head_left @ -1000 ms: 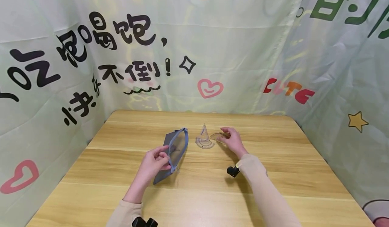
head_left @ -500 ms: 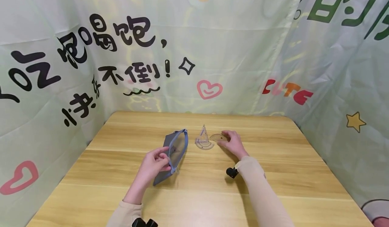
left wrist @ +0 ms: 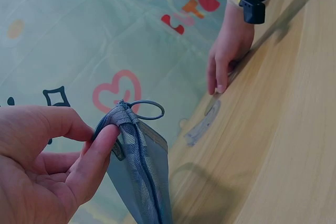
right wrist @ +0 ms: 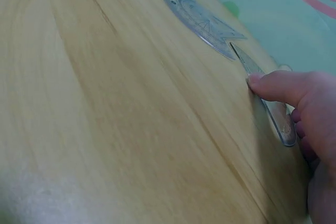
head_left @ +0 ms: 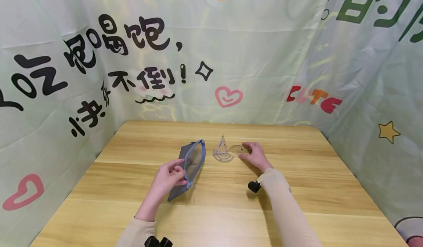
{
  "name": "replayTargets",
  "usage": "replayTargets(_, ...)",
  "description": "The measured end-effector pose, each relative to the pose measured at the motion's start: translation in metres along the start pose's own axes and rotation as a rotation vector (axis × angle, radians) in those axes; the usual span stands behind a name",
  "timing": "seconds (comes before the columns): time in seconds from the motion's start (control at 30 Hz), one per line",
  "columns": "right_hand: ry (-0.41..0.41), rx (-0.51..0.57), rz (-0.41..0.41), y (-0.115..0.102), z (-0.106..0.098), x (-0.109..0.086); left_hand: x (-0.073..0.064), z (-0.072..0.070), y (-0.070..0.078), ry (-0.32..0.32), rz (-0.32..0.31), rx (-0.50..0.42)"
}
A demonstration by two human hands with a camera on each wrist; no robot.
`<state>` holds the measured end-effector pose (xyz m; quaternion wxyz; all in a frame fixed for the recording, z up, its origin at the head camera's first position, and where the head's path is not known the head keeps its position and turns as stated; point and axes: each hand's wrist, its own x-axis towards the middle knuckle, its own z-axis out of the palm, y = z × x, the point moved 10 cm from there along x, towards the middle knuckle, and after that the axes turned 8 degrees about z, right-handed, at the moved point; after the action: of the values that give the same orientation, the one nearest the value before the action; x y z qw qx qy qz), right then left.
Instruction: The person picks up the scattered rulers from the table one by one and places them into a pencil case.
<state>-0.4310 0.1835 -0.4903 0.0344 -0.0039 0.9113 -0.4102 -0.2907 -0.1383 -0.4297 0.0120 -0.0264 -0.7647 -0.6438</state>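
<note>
My left hand (head_left: 168, 175) pinches the edge of a blue zip pouch (left wrist: 139, 166) between thumb and fingers. The pouch stands tilted on the table with its mouth parted, and a dark mark shows faintly inside. A ring pull hangs at its zip end in the left wrist view. Farther right, my right hand (head_left: 256, 157) pinches a clear half-round protractor (right wrist: 262, 85), whose near face lifts slightly from the tabletop. Just left of it lie a second clear protractor (head_left: 223, 158) and a clear set square (head_left: 222, 143), overlapping. Fingers hide part of the held protractor.
The wooden table (head_left: 214, 210) reaches back to a printed cloth (head_left: 257, 59), which hangs along the rear and both sides. A black wrist camera (head_left: 254, 186) sits under the right sleeve; another (head_left: 158, 242) is at the left sleeve.
My right hand has closed its thumb and fingers on the right end of the protractor, which now shows more of its face. The left hand and pouch stay put.
</note>
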Motion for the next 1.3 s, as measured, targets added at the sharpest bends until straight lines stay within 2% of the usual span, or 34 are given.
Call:
replayTargets(0.77, 0.033, 0.020, -0.002, 0.005, -0.003, 0.007, 0.001, -0.007, 0.001, -0.002, -0.004, -0.009)
replayTargets(1.3, 0.032, 0.033, 0.004, 0.007, -0.006, 0.007, 0.004, -0.019, -0.005, 0.003, -0.008, -0.012)
